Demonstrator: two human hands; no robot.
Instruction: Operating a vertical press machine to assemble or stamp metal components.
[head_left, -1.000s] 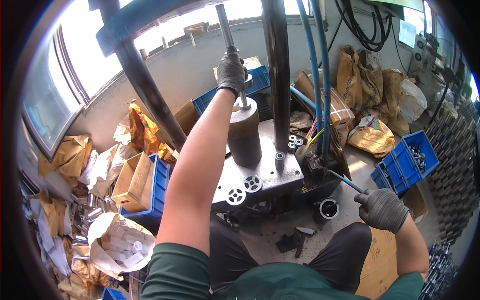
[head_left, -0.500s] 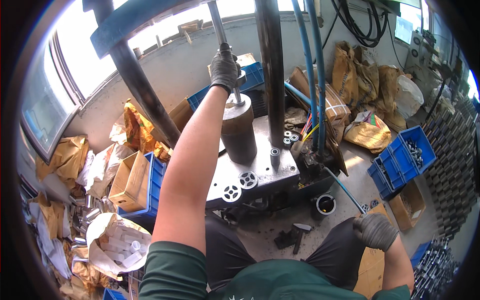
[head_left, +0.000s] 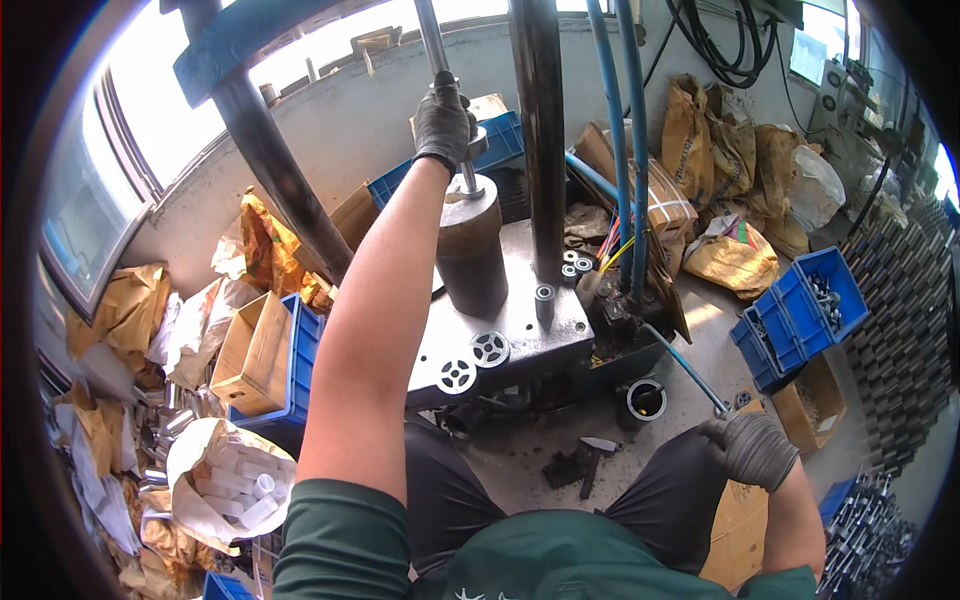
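My left hand (head_left: pixel 444 122), in a dark grey glove, reaches far forward and is closed around the vertical steel rod (head_left: pixel 430 35) of a press. A metal collar (head_left: pixel 479 143) shows beside its fingers. Below, the rod's lower end meets the top of a thick dark cylinder (head_left: pixel 472 265), which stands upright on a steel plate (head_left: pixel 550 345). Low at the right, my gloved right hand (head_left: pixel 752 450) is wrapped round the end of a blue lever (head_left: pixel 688 368). Two spoked metal discs (head_left: pixel 456 376) lie at the plate's near edge. A small upright sleeve (head_left: pixel 545 303) stands to their right.
Dark press columns (head_left: pixel 537 140) and blue hoses (head_left: pixel 612 130) rise beyond the plate. A hammer (head_left: pixel 592 468) and a round pot (head_left: pixel 645 400) are on the floor. Blue bins (head_left: pixel 800 320) stand right; a sack of white tubes (head_left: pixel 205 450) and a wooden box (head_left: pixel 250 355) stand left.
The whole view has shifted slightly, so the scene sits a little higher and further left. Both hands keep their grips, with no clear movement against the press.
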